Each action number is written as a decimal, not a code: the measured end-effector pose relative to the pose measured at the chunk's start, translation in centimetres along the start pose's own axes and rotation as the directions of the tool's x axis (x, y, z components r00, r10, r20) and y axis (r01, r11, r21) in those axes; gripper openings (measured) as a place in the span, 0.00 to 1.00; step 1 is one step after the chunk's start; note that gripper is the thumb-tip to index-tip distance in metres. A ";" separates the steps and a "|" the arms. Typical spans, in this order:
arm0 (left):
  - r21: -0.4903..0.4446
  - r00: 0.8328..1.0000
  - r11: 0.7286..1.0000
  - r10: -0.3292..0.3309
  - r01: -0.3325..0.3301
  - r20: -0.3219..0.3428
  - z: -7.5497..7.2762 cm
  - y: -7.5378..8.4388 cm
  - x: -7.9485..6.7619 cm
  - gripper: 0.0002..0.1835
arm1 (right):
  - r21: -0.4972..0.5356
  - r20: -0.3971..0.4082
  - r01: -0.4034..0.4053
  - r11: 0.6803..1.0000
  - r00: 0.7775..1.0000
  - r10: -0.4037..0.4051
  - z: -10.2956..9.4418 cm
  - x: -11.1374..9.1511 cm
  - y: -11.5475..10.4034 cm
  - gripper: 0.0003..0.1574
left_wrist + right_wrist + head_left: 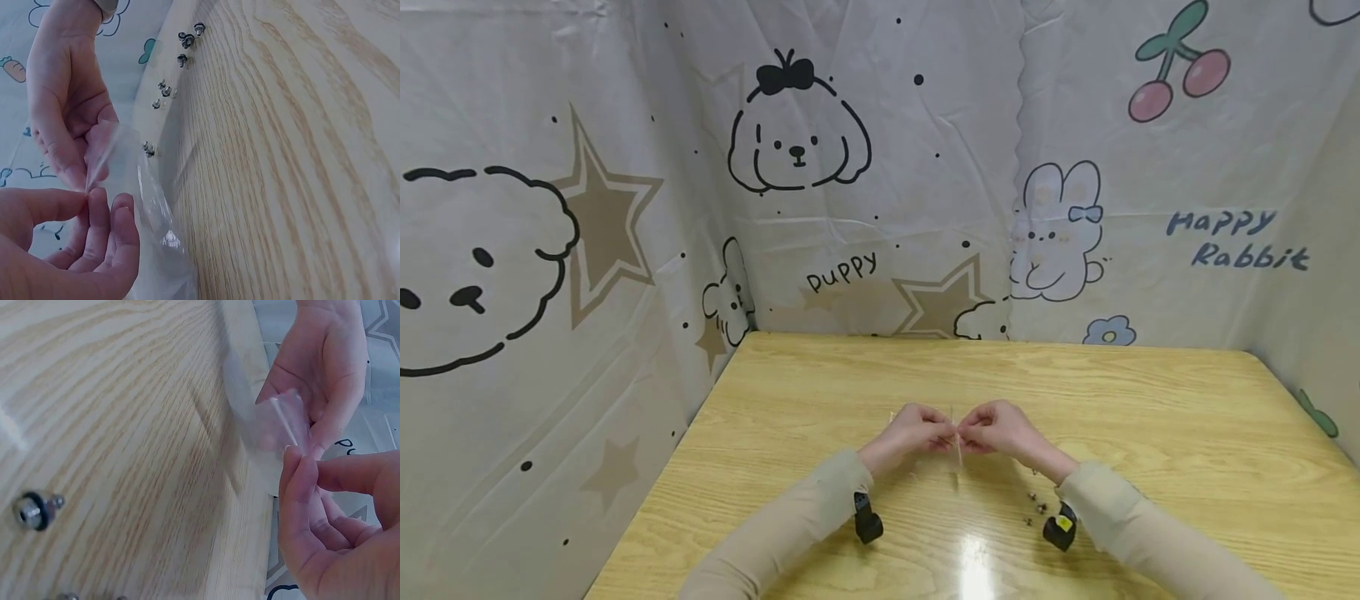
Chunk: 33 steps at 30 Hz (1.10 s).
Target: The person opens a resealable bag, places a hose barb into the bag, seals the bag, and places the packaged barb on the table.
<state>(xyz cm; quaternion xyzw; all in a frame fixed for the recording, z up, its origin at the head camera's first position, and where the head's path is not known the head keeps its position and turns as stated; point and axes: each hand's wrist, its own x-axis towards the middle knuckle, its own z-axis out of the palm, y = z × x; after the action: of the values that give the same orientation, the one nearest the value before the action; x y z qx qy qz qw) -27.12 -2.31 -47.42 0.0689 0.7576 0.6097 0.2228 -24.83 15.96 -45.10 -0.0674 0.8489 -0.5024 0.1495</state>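
Between both hands hangs a clear plastic bag [156, 219], its top edge pinched by the fingers. My left hand [919, 429] grips one side of that edge between thumb and fingertips. From the other side my right hand [1000, 429] pinches it, the two hands' fingertips almost meeting. In the right wrist view the bag [275, 428] looks thin and see-through, and whether anything is inside cannot be made out. Several small metal screws with dark rings [187, 41] lie loose on the table; one screw [34, 509] shows close up in the right wrist view.
The light wood table [820, 375] runs back to a printed cloth wall [880, 167]. Black wrist devices [868, 518] sit on both forearms. Small screws [1037, 504] are scattered near the right wrist.
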 end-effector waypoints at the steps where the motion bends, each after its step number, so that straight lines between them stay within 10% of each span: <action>1: 0.001 1.000 1.000 0.003 -0.003 0.001 0.1 0.0 0.0 0.10 | -0.005 -0.001 -0.001 1.000 1.000 0.001 0.0 0.0 0.0 0.12; 33: 0.058 0.993 0.997 -0.048 0.042 0.105 -0.8 0.9 -0.5 0.09 | -0.136 -0.065 0.037 0.990 0.997 -0.046 -1.2 0.2 0.7 0.11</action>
<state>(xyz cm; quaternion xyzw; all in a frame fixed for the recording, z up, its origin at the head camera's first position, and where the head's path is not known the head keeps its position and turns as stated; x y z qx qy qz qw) -27.14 -2.96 -46.36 0.0905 0.7626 0.5786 0.2745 -25.41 17.21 -45.21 -0.0780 0.8840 -0.4488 0.1049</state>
